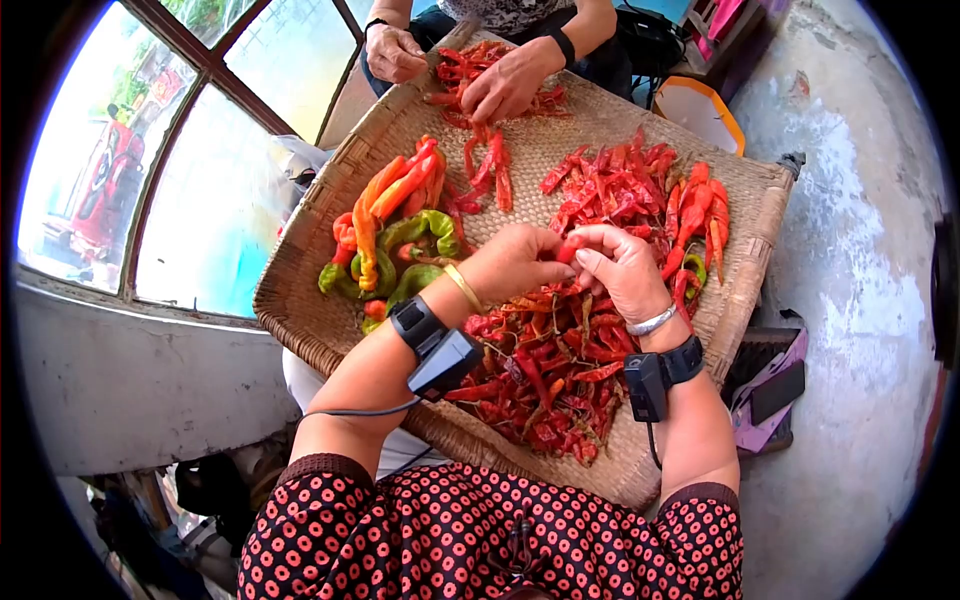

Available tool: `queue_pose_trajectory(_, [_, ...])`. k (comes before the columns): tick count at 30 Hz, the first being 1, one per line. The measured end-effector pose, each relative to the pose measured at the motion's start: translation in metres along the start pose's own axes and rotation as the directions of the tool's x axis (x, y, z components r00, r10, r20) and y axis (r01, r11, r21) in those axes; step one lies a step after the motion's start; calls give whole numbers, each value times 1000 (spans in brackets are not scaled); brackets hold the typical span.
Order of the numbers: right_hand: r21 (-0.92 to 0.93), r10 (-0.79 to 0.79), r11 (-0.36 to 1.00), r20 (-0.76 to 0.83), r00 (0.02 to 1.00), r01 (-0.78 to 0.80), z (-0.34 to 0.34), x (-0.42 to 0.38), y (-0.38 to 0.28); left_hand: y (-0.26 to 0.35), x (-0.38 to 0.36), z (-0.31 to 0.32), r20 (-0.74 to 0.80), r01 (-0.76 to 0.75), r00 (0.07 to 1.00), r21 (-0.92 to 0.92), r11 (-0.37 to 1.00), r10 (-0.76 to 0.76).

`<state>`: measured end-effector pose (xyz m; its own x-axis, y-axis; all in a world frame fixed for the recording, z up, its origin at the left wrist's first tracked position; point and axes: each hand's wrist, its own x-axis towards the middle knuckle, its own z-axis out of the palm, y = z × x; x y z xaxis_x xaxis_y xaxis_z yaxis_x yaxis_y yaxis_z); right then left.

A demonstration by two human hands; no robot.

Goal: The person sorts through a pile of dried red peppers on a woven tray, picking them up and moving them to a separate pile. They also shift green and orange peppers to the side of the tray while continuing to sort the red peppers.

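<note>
Above the woven tray (365, 165), my left hand (520, 262) and my right hand (622, 272) meet, fingertips pinched together on a small red chili pepper (567, 250). Most of that pepper is hidden by my fingers. A large heap of red chilies (545, 375) lies below my hands, near the tray's front edge. More red chilies (620, 190) are piled just beyond them. Left of my left hand is a cluster of large green peppers (420, 230) and orange-red peppers (385, 195).
Across the tray, another person's hand (515, 80) reaches into a small pile of red chilies (470, 60); their other hand (395, 52) is at the rim. A window (215, 190) is on the left, a wall (850, 250) on the right. A dark phone-like object (777, 392) lies right of the tray.
</note>
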<state>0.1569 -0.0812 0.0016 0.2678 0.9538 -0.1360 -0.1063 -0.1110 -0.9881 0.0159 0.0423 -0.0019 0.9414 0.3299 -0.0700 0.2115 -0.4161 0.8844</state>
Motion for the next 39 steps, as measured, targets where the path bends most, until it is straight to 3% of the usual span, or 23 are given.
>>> queue_pose_trajectory(2, [11,-24,1000,-44,999,24,0,2,4,1,-1,-15,-53,143,988,-52,988,-146])
queue_pose_trajectory(3, [12,-24,1000,-45,999,24,-1,3,7,-10,1,-21,-220,138,964,-77,987,-152])
queue_pose_trajectory(4, [-362,-192,912,39,981,193,-3,4,12,-15,3,-27,-358,162,905,-205,965,-228])
queue_pose_trajectory(5, [-663,-312,663,177,933,348,-5,6,16,-24,5,-37,-485,149,864,-12,989,-137])
queue_pose_trajectory(6, [-733,-333,530,283,900,426,-5,5,22,-30,4,-44,-585,156,811,182,971,-21])
queue_pose_trajectory(9, [-777,-270,382,424,864,501,5,-1,33,-39,-1,-41,-559,172,824,400,900,90])
queue_pose_trajectory(10, [-777,-295,339,447,845,530,7,-2,36,-37,-5,-37,-469,192,883,374,908,7])
queue_pose_trajectory(12, [-776,-319,294,471,823,558,7,-1,35,-39,-5,-31,-313,176,950,590,788,23])
queue_pose_trajectory(14, [-787,-226,432,378,898,440,6,0,30,-34,-5,-24,-284,148,957,631,762,50])
queue_pose_trajectory(16, [-765,-267,505,302,915,400,-1,5,24,-25,-1,-19,-115,76,993,461,884,-25])
queue_pose_trajectory(17, [-733,-299,575,224,928,362,-6,6,20,-32,2,-12,-140,-63,982,371,926,123])
queue_pose_trajectory(19, [-629,-391,682,116,913,372,-11,7,15,-24,3,-4,-114,-137,976,342,930,186])
queue_pose_trajectory(22, [-401,-287,880,-21,958,254,-10,2,3,-10,2,2,-81,-238,959,284,929,270])
queue_pose_trajectory(23, [-247,-169,958,-68,983,147,-8,0,-1,-8,1,4,-72,-220,970,170,961,234])
queue_pose_trajectory(25, [-214,-164,966,-65,984,147,-6,0,0,-2,-2,4,-58,-195,978,53,979,198])
queue_pose_trajectory(27, [-183,-164,972,-61,985,150,-5,0,2,6,-4,2,141,176,980,-314,933,-138])
queue_pose_trajectory(31, [-44,-177,984,-46,983,175,-1,1,6,-4,-2,1,182,201,972,-336,920,-146])
queue_pose_trajectory(33, [67,-181,981,-23,983,182,0,2,9,-3,-2,-8,129,174,982,-345,922,-137])
queue_pose_trajectory(34, [-68,-206,977,-29,978,204,-1,4,14,4,-3,-15,63,281,959,-343,896,-277])
queue_pose_trajectory(36, [-199,-232,955,-32,972,221,-5,5,17,-5,1,-30,-250,188,912,-450,873,-325])
queue_pose_trajectory(37, [-551,-295,780,95,951,297,-9,5,17,-10,2,-34,-400,116,867,-416,902,-296])
queue_pose_trajectory(38, [-803,-301,476,235,924,359,-11,4,18,-17,4,-37,-539,49,802,-371,927,-259])
queue_pose_trajectory(39, [-850,-295,373,272,916,372,-10,4,27,-52,11,-38,-714,53,688,-124,991,-127])
